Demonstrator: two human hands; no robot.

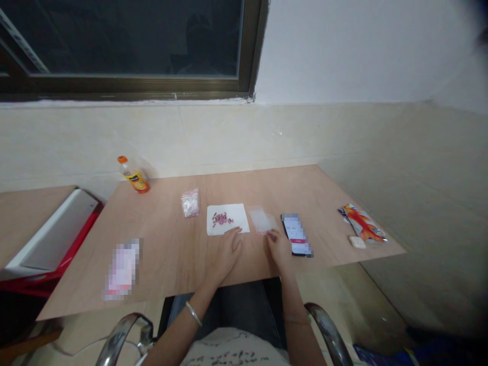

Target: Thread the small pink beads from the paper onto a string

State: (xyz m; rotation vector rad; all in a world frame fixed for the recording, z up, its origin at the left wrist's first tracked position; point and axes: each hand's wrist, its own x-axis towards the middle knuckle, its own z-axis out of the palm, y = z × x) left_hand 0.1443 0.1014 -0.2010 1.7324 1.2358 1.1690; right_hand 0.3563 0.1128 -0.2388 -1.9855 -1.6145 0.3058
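Observation:
A white sheet (237, 214) lies mid-table with a small heap of pinkish-red pieces (221, 219) on it. My left hand (230, 250) rests at the sheet's lower edge, fingers together; whether anything is between them is too small to tell. Right of the sheet lies a clear plastic bag (262, 218). The fingers of my right hand (279, 246) are pinched at the bag's lower edge, where a thin red line shows. Behind and left of the sheet is another clear bag (190, 203) with whitish contents.
A phone (295, 234) lies right of my right hand. Farther right are an orange packet (364, 223) and a small white object (357, 242). A bottle (134, 176) stands back left; a blurred pinkish item (122, 269) lies front left. Chair armrests flank me.

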